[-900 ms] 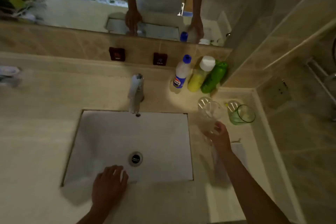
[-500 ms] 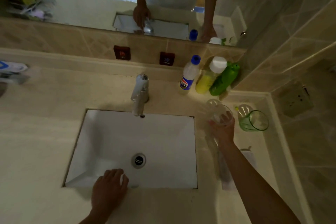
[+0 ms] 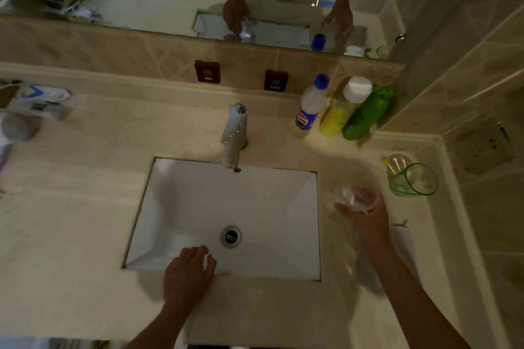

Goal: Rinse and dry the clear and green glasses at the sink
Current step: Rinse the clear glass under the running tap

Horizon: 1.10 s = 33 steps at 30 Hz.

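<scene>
The right hand [image 3: 365, 218] grips the clear glass [image 3: 357, 197], fingers wrapped round its wall, and holds it up just to the right of the sink [image 3: 297, 235], mouth toward the camera. A moment ago that glass was farther back, close to the bottles beyond the sink's right corner; it has since come nearer the person and nearer the basin's right rim, though it is not yet over the white bowl. That reads as the carry toward the tap [image 3: 234, 133], so rinsing has not begun, and no water appears to be running, though the dim, soft view makes a thin stream hard to rule out.

The left hand [image 3: 188, 275] has stayed where it was, resting on the sink's near rim with fingers loosely curled over the edge and nothing in them.

The green glass [image 3: 416, 180] stands untouched on the counter, well to the right of the sink near the wall corner. A pale cloth [image 3: 402, 238] lies on the counter right of the sink, partly under the right forearm, probably the thing for drying.
</scene>
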Motion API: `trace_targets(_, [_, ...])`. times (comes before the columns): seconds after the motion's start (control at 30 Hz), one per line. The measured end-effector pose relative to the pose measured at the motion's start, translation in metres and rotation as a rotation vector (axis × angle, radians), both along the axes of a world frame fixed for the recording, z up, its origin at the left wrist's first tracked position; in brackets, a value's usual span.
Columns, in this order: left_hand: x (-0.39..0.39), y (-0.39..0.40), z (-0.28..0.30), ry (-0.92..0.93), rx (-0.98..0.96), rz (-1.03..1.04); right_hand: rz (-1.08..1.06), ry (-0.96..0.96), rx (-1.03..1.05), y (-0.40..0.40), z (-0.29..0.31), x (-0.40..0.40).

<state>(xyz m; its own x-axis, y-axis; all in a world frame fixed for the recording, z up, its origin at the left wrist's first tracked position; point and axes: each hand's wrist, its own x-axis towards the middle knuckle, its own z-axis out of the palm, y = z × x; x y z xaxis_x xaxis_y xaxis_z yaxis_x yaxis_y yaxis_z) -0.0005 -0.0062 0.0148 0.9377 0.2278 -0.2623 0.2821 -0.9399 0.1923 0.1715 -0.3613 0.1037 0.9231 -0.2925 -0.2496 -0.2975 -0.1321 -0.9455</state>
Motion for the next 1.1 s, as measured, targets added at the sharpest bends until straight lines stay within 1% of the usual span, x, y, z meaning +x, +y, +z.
trace_targets(0.1, [-0.001,0.001,0.001,0.065,-0.051,0.022,0.113,0.049,-0.003,0.018,0.003,-0.030])
trace_targets(0.13, [0.000,0.001,0.004,0.082,-0.092,0.040,0.140,0.070,0.008,0.027,0.003,-0.038])
trace_targets(0.2, [0.002,0.002,0.009,0.071,-0.224,0.148,0.194,0.101,0.055,0.047,0.002,-0.055])
trace_targets(0.23, [0.005,0.004,0.009,0.037,-0.327,0.225,0.229,0.115,0.074,0.059,0.003,-0.062])
trace_targets(0.3, [0.015,0.006,0.015,-0.006,-0.677,0.351,0.296,0.139,0.100,0.084,0.003,-0.074])
trace_targets(0.37, [0.025,0.007,0.033,-0.085,-0.951,0.418,0.352,0.172,0.120,0.112,0.004,-0.082])
trace_targets(0.4, [0.029,0.006,0.044,-0.095,-1.051,0.420,0.380,0.195,0.125,0.124,0.003,-0.084])
trace_targets(0.47, [0.036,0.004,0.062,-0.047,-1.213,0.389,0.418,0.230,0.124,0.148,0.002,-0.086])
trace_targets(0.53, [0.041,0.002,0.076,0.027,-1.314,0.346,0.442,0.244,0.098,0.168,0.004,-0.085])
trace_targets(0.67, [0.051,0.008,0.086,0.114,-1.412,0.374,0.455,0.324,0.077,0.197,0.012,-0.082])
trace_targets(0.7, [0.054,0.010,0.085,0.127,-1.427,0.369,0.461,0.344,0.102,0.203,0.012,-0.082])
trace_targets(0.83, [0.069,0.013,0.084,0.066,-1.389,0.431,0.417,0.374,0.371,0.218,0.017,-0.085])
trace_targets(0.9, [0.078,0.019,0.078,0.032,-1.356,0.478,0.410,0.395,0.450,0.223,0.019,-0.082])
trace_targets(0.97, [0.084,0.028,0.069,0.036,-1.356,0.492,0.439,0.426,0.421,0.222,0.021,-0.072])
trace_targets(1.0, [0.087,0.032,0.065,0.053,-1.358,0.486,0.466,0.424,0.367,0.219,0.022,-0.063])
trace_targets(1.03, [0.090,0.035,0.061,0.075,-1.351,0.483,0.485,0.396,0.287,0.216,0.022,-0.051])
trace_targets(1.1, [0.097,0.038,0.056,0.103,-1.333,0.481,0.498,0.255,0.067,0.209,0.023,-0.019])
